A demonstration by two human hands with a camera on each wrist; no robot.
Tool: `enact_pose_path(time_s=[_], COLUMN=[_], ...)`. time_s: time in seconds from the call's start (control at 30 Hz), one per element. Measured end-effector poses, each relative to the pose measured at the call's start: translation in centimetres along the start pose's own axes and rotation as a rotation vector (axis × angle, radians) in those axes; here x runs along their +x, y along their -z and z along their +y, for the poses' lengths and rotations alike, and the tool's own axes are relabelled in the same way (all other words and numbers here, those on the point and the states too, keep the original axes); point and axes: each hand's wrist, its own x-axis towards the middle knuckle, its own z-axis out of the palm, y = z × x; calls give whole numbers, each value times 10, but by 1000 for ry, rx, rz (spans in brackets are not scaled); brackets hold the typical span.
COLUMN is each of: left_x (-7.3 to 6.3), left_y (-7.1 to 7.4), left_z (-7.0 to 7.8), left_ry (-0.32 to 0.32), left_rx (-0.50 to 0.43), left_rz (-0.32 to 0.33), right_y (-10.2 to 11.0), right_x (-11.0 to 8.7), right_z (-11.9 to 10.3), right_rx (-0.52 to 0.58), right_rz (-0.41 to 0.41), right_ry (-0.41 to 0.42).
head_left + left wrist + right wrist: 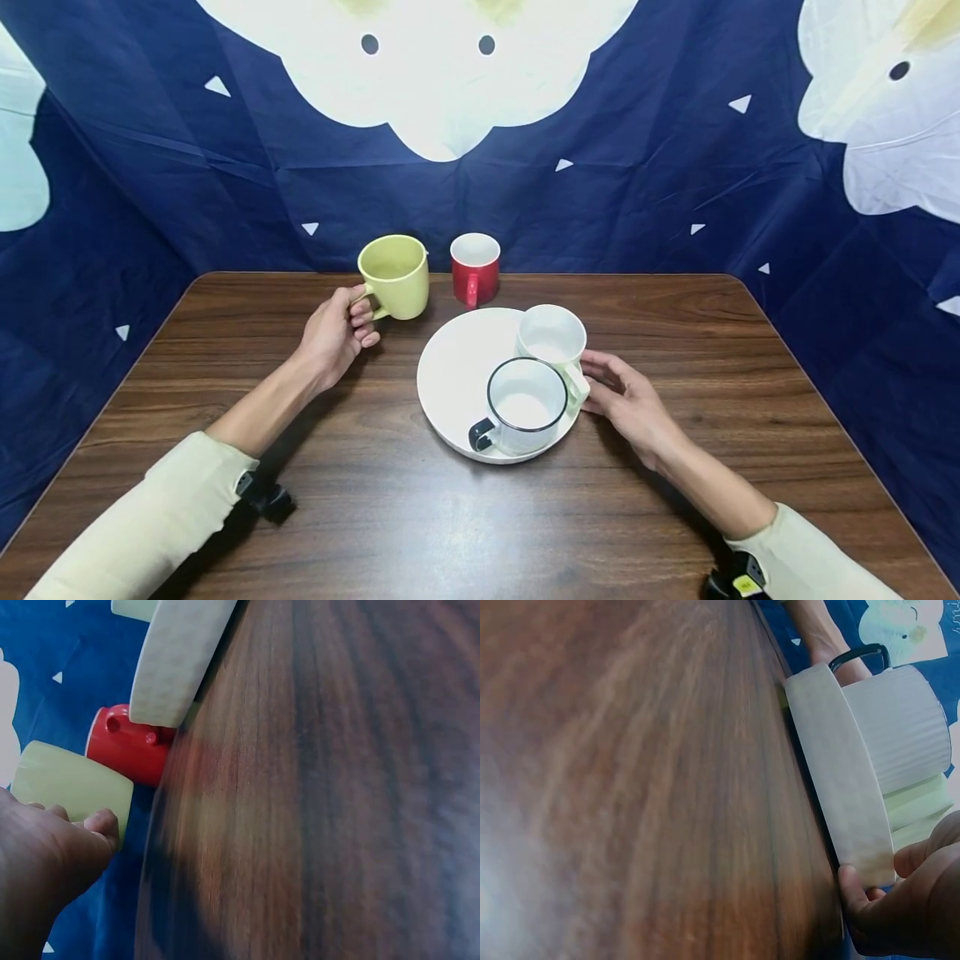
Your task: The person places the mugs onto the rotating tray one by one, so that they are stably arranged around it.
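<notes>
My left hand (337,337) grips a yellow-green mug (405,287) by its handle; in the left wrist view the mug (71,780) appears slightly above the table. Beside it stands a red mug (486,279) with a white inside. A deep white plate (453,379) carries a white mug with a pale green handle (551,329) and a white mug (517,433) with a black rim and black handle. At the plate's right edge is my right hand (626,404), close to the pale green handle. In the right wrist view its fingers (851,889) hold the plate's outer edge.
A brown wooden table (420,525) lies under everything. Dark blue cloth (615,217) with white cloud shapes hangs behind and at both sides. Small dark cameras, one a left wrist camera (262,496), sit on both sleeves.
</notes>
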Motion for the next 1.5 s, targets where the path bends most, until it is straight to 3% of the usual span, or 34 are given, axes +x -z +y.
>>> enact_pose_path(time_s=[0.4,1.5], left_x=[-26,-79], left_y=[6,-17], left_z=[8,7], left_ry=[0,-22], left_rx=[28,68], left_rz=[-42,-103], right_y=[3,10], right_x=[12,37], right_z=[-1,-4], right_rx=[-34,-69], right_rz=[-1,5], right_ry=[8,11])
